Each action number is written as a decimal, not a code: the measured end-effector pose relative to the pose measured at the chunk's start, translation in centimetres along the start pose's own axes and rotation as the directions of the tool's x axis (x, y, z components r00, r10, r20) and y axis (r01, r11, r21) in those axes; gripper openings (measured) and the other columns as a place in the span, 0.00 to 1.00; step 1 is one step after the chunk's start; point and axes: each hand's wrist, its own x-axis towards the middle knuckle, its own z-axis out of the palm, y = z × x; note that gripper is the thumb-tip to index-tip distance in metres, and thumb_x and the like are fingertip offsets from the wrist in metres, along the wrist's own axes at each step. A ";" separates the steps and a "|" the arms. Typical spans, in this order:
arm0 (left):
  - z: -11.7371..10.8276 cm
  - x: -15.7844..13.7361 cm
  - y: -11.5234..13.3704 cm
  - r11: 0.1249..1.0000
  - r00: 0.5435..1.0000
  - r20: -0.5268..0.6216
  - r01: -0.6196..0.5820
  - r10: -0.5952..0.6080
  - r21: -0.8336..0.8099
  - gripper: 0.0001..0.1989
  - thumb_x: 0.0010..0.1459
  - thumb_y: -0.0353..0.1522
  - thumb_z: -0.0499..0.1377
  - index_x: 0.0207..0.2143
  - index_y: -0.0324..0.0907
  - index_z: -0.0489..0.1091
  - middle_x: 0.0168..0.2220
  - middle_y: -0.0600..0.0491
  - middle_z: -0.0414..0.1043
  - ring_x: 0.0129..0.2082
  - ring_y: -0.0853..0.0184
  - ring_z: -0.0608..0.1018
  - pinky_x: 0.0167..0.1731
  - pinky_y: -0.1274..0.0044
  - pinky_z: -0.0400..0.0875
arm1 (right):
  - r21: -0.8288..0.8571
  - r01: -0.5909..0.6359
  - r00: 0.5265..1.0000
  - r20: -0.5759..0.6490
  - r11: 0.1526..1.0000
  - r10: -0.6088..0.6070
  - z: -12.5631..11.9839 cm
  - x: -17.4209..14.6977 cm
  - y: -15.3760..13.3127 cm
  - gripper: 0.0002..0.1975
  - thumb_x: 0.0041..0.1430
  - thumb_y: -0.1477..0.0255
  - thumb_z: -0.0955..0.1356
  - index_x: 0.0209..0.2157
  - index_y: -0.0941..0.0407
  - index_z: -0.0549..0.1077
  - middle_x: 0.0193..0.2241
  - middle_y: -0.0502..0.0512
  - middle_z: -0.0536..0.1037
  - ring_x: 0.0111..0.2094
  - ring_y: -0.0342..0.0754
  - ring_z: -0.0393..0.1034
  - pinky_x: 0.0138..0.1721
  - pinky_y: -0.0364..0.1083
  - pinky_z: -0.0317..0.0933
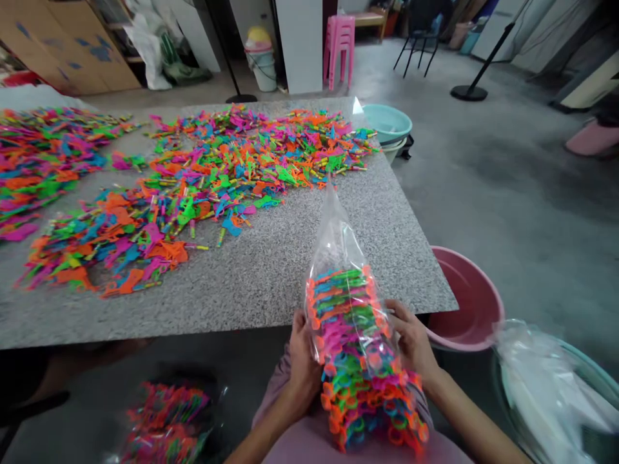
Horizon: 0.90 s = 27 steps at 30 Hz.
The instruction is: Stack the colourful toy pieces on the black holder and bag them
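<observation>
A clear plastic bag stretches from my lap up over the table's front edge, its tip pointing away from me. Inside it sit rows of stacked small plastic toys in orange, green, blue and pink, with round ring ends showing. My left hand grips the bag's left side, its fingertips partly hidden behind it. On the opposite side my right hand holds the bag with curled fingers. Whether the lowest toys near my lap are inside the film, I cannot tell.
Loose colourful toy pistols lie heaped on the speckled grey table. Filled bags are below left. To the right are a pink basin and a tub holding clear plastic bags. A turquoise basin stands beyond the table.
</observation>
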 end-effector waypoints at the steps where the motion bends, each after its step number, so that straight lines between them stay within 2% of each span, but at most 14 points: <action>1: -0.4 -0.4 -0.3 0.997 0.998 -0.021 -0.059 0.060 0.051 0.16 0.62 0.44 0.56 0.42 0.42 0.71 0.35 0.51 0.75 0.33 0.65 0.78 0.32 0.73 0.75 | 0.015 0.009 1.000 -0.015 1.000 -0.009 0.1 -0.3 0.0 0.06 0.57 0.72 0.65 0.29 0.56 0.73 0.37 0.58 0.77 0.36 0.50 0.74 0.35 0.46 0.69; 3: -1.2 -0.7 -1.0 0.963 0.975 -0.050 -0.206 0.218 0.176 0.12 0.61 0.41 0.57 0.41 0.43 0.70 0.33 0.52 0.76 0.31 0.65 0.78 0.31 0.75 0.73 | 0.064 0.018 0.998 -0.054 0.998 -0.015 0.1 -0.4 -0.1 0.06 0.60 0.72 0.64 0.35 0.55 0.73 0.35 0.56 0.78 0.33 0.48 0.75 0.32 0.44 0.69; 5: -2.1 -0.7 -1.5 0.897 0.930 -0.036 -0.343 0.367 0.278 0.08 0.62 0.36 0.56 0.40 0.43 0.71 0.31 0.53 0.76 0.28 0.67 0.78 0.29 0.77 0.72 | 0.045 0.052 0.995 -0.088 0.998 -0.048 -0.2 -0.3 0.0 0.06 0.61 0.74 0.64 0.38 0.55 0.72 0.30 0.52 0.78 0.27 0.45 0.74 0.28 0.41 0.68; 9: -3.9 -1.4 -2.3 0.710 0.787 0.110 -0.600 0.607 0.369 0.06 0.60 0.32 0.56 0.34 0.43 0.73 0.29 0.51 0.78 0.27 0.68 0.79 0.29 0.79 0.72 | -0.233 0.184 0.958 -0.174 0.955 -0.227 -1.4 -1.0 0.5 0.08 0.61 0.78 0.64 0.40 0.54 0.72 0.28 0.52 0.79 0.25 0.45 0.75 0.27 0.41 0.69; 12: -4.5 -2.3 -2.1 0.586 0.679 0.210 -0.721 0.703 0.370 0.09 0.60 0.31 0.54 0.28 0.42 0.71 0.26 0.50 0.77 0.27 0.67 0.79 0.29 0.79 0.72 | -0.365 0.336 0.903 -0.137 0.868 -0.407 -2.1 -2.3 0.9 0.09 0.63 0.77 0.63 0.41 0.54 0.72 0.30 0.56 0.81 0.29 0.49 0.77 0.29 0.44 0.72; 15: -4.6 -2.5 -1.2 0.520 0.616 0.326 -0.784 0.717 0.339 0.13 0.62 0.29 0.50 0.24 0.42 0.67 0.20 0.53 0.71 0.22 0.69 0.75 0.26 0.79 0.71 | -0.346 0.477 0.860 -0.007 0.808 -0.510 -2.8 -3.3 0.5 0.09 0.63 0.77 0.62 0.39 0.55 0.73 0.31 0.57 0.81 0.33 0.50 0.78 0.32 0.45 0.74; 17: -4.5 -2.1 -0.3 0.499 0.590 0.408 -0.807 0.697 0.316 0.14 0.62 0.28 0.48 0.25 0.42 0.67 0.19 0.54 0.69 0.20 0.70 0.74 0.25 0.79 0.70 | -0.295 0.503 0.856 0.043 0.813 -0.515 -3.4 -3.5 -0.2 0.10 0.62 0.78 0.62 0.40 0.57 0.73 0.32 0.57 0.81 0.35 0.50 0.78 0.35 0.46 0.74; 19: -4.6 -1.6 0.4 0.483 0.565 0.480 -0.824 0.671 0.296 0.13 0.63 0.29 0.48 0.26 0.42 0.67 0.19 0.55 0.70 0.20 0.70 0.74 0.26 0.80 0.71 | -0.240 0.475 0.879 0.077 0.847 -0.471 -4.3 -3.4 -1.2 0.11 0.62 0.79 0.61 0.41 0.57 0.73 0.32 0.57 0.80 0.36 0.50 0.78 0.36 0.46 0.73; 21: -4.8 -1.3 0.9 0.470 0.548 0.529 -0.834 0.648 0.288 0.12 0.63 0.29 0.49 0.28 0.42 0.68 0.21 0.55 0.72 0.21 0.71 0.76 0.28 0.80 0.71 | -0.193 0.397 0.915 0.155 0.897 -0.372 -5.1 -3.3 -2.3 0.12 0.62 0.79 0.60 0.40 0.57 0.73 0.34 0.58 0.80 0.36 0.49 0.78 0.36 0.45 0.72; 23: -5.1 -1.4 1.0 0.464 0.551 0.544 -0.833 0.633 0.303 0.12 0.64 0.30 0.50 0.29 0.43 0.69 0.21 0.55 0.73 0.20 0.71 0.75 0.26 0.81 0.71 | -0.196 0.328 0.930 0.239 0.924 -0.279 -5.6 -3.5 -3.4 0.12 0.62 0.80 0.60 0.40 0.56 0.73 0.36 0.58 0.80 0.37 0.48 0.77 0.37 0.44 0.72; 25: -5.2 -2.0 0.8 0.464 0.572 0.526 -0.819 0.629 0.337 0.11 0.63 0.30 0.50 0.28 0.43 0.68 0.20 0.56 0.72 0.18 0.71 0.74 0.23 0.81 0.69 | -0.278 0.302 0.946 0.207 0.912 -0.250 -5.3 -4.1 -4.3 0.11 0.62 0.80 0.61 0.39 0.55 0.72 0.35 0.57 0.80 0.36 0.48 0.77 0.38 0.45 0.71; 27: -4.9 -2.7 0.4 0.468 0.602 0.474 -0.798 0.643 0.380 0.12 0.63 0.29 0.50 0.28 0.43 0.68 0.19 0.56 0.71 0.17 0.71 0.74 0.22 0.80 0.69 | -0.406 0.272 0.961 0.069 0.872 -0.268 -4.3 -4.8 -4.8 0.10 0.61 0.81 0.61 0.36 0.55 0.72 0.29 0.55 0.79 0.31 0.47 0.75 0.35 0.45 0.70</action>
